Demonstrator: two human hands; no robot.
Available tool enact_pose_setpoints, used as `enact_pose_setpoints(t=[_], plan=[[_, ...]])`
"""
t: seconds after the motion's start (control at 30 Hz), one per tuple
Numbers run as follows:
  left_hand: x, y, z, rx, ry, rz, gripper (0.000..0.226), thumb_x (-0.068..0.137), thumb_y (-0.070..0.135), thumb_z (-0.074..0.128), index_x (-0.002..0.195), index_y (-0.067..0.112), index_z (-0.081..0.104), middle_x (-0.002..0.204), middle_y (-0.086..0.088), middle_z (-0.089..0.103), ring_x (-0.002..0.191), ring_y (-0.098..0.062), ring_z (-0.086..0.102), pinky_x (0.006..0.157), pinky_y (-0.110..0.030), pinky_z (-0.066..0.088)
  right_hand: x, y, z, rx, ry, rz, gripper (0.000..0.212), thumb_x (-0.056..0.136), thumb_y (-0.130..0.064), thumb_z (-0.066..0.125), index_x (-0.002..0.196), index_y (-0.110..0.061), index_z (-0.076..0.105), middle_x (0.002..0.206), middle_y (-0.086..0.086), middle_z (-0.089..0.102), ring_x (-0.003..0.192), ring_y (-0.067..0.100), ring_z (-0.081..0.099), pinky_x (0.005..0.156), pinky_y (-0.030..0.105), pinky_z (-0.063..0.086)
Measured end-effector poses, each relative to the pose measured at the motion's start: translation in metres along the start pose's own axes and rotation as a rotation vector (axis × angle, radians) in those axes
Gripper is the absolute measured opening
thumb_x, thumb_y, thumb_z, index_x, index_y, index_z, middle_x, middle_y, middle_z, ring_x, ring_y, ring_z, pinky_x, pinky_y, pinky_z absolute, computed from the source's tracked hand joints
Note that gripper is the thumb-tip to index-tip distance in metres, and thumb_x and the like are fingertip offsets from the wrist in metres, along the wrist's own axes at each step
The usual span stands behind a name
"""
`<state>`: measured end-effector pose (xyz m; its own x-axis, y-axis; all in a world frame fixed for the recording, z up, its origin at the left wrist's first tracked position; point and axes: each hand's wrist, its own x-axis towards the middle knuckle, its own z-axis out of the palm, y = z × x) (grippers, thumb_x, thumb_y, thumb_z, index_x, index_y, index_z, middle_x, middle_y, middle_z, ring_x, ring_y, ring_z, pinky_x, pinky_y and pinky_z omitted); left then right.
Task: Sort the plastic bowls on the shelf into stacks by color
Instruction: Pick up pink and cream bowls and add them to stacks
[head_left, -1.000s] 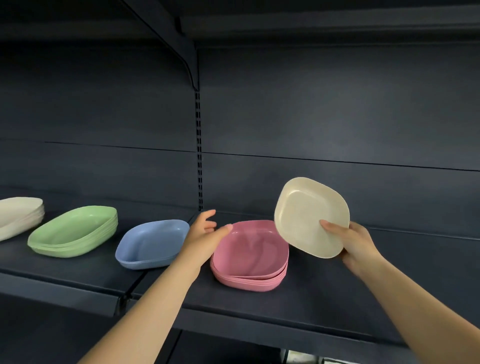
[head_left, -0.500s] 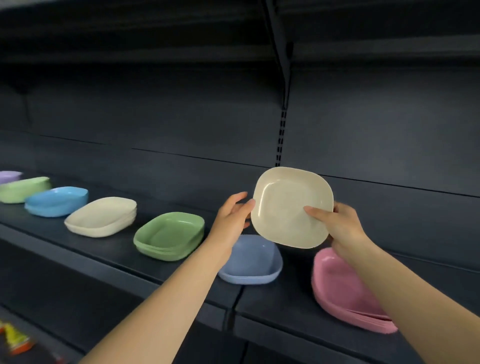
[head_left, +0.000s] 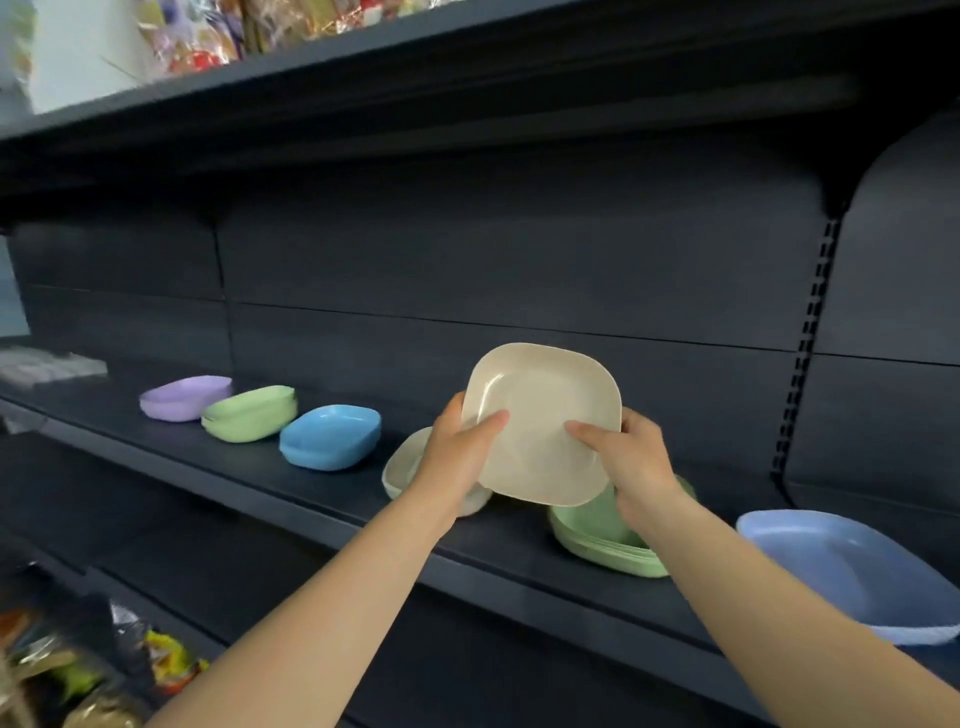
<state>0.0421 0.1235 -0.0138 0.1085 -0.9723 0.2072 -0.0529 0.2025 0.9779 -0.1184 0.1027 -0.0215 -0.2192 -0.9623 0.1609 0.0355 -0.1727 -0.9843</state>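
A cream bowl (head_left: 545, 415) is held tilted in the air, its inside facing me, above the dark shelf (head_left: 322, 493). My left hand (head_left: 462, 447) grips its left edge and my right hand (head_left: 631, 457) grips its right edge, thumbs on the inside. Directly below my left hand sits a cream stack (head_left: 402, 467), partly hidden. Under my right hand lies a green stack (head_left: 597, 535). Along the shelf to the left stand a bright blue bowl (head_left: 332, 436), a second green stack (head_left: 249, 413) and a purple bowl (head_left: 184, 397). A pale blue bowl (head_left: 852, 571) sits at the right.
An upper shelf (head_left: 415, 78) overhangs the bowls, with packaged goods (head_left: 218, 31) on top. A slotted upright (head_left: 805, 353) divides the back panel at right. Snack packets (head_left: 104, 670) lie on the lower level at bottom left. Something pale lies at the shelf's far left (head_left: 47, 366).
My view has swung left along the shelf, and the pink stack is out of sight. My left hand now holds the cream bowl as well, which hangs over the cream and green stacks.
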Motion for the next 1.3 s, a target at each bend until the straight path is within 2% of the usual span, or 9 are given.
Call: enact_pose_setpoints(t=[0.1,0.3,0.5,0.57,0.7,0.9,1.07,1.17,1.3], plan=[[0.023,-0.013,-0.033,0.058,0.05,-0.05,0.032,0.092,0.026,0.054,0.124,0.025,0.05,0.112,0.006,0.059,0.096,-0.009,0.054,0.071,-0.026,0.04,0.005,0.015,0.052,0.004,0.036,-0.013,0.029,0.086,-0.008,0.062,0.11,-0.02,0.051,0.101,-0.001,0.058,0.094,0.021,0.054,0.079,0.033,0.044],[0.078,-0.042,-0.068,0.122,0.162,-0.184,0.016,0.093,0.018,0.05,0.109,0.02,0.05,0.085,0.008,0.051,0.074,-0.006,0.046,0.063,-0.025,0.037,0.035,0.053,0.12,-0.075,0.058,-0.006,0.047,0.082,-0.014,0.056,0.125,-0.03,0.048,0.119,-0.002,0.054,0.093,0.013,0.056,0.078,0.03,0.045],[0.111,-0.082,-0.083,0.194,0.097,-0.287,0.016,0.087,0.017,0.053,0.103,0.018,0.056,0.095,0.001,0.058,0.081,-0.008,0.051,0.063,-0.024,0.039,0.057,0.083,0.133,-0.263,-0.002,-0.005,0.039,0.08,-0.007,0.047,0.099,-0.04,0.051,0.117,-0.004,0.057,0.11,0.016,0.053,0.084,0.03,0.05],[0.116,-0.094,-0.083,0.184,0.053,-0.299,0.018,0.085,0.014,0.054,0.102,0.02,0.055,0.101,0.001,0.06,0.085,-0.008,0.053,0.064,-0.024,0.039,0.059,0.091,0.131,-0.259,-0.017,0.014,0.053,0.078,-0.003,0.047,0.119,-0.037,0.051,0.126,-0.003,0.054,0.11,0.015,0.054,0.083,0.026,0.046],[0.127,-0.107,-0.088,0.099,-0.043,-0.261,0.055,0.085,0.009,0.06,0.127,0.038,0.039,0.116,0.018,0.05,0.099,-0.003,0.051,0.082,-0.024,0.036,0.064,0.095,0.127,-0.306,-0.062,0.033,0.085,0.083,0.004,0.051,0.15,-0.033,0.015,0.141,-0.007,0.039,0.125,0.014,0.043,0.095,0.024,0.038],[0.134,-0.119,-0.096,0.03,-0.185,-0.187,0.055,0.085,0.003,0.061,0.121,0.043,0.051,0.119,0.023,0.051,0.098,0.013,0.047,0.08,-0.013,0.037,0.061,0.099,0.13,-0.375,-0.041,0.042,0.078,0.086,0.002,0.05,0.151,-0.026,0.015,0.14,-0.009,0.042,0.125,0.009,0.042,0.099,0.022,0.036],[0.136,-0.122,-0.097,0.023,-0.211,-0.172,0.057,0.086,0.005,0.062,0.126,0.043,0.049,0.122,0.023,0.051,0.104,0.009,0.046,0.081,-0.015,0.035,0.058,0.096,0.131,-0.364,-0.026,0.074,0.07,0.087,-0.001,0.053,0.146,-0.027,0.027,0.099,-0.026,0.05,0.097,-0.001,0.051,0.082,0.016,0.039],[0.138,-0.122,-0.097,0.034,-0.223,-0.158,0.057,0.087,0.003,0.06,0.127,0.042,0.048,0.114,0.027,0.051,0.1,0.01,0.047,0.078,-0.014,0.036,0.058,0.097,0.131,-0.363,0.002,0.093,0.071,0.087,0.0,0.055,0.147,-0.025,0.027,0.107,-0.018,0.053,0.103,0.005,0.05,0.086,0.018,0.037],[0.138,-0.122,-0.097,0.061,-0.235,-0.131,0.063,0.086,0.005,0.059,0.136,0.04,0.042,0.131,0.018,0.048,0.116,-0.004,0.045,0.091,-0.021,0.032,0.057,0.096,0.133,-0.371,0.04,0.08,0.069,0.085,-0.006,0.06,0.146,-0.022,0.032,0.12,-0.01,0.053,0.112,0.008,0.05,0.091,0.021,0.038]])
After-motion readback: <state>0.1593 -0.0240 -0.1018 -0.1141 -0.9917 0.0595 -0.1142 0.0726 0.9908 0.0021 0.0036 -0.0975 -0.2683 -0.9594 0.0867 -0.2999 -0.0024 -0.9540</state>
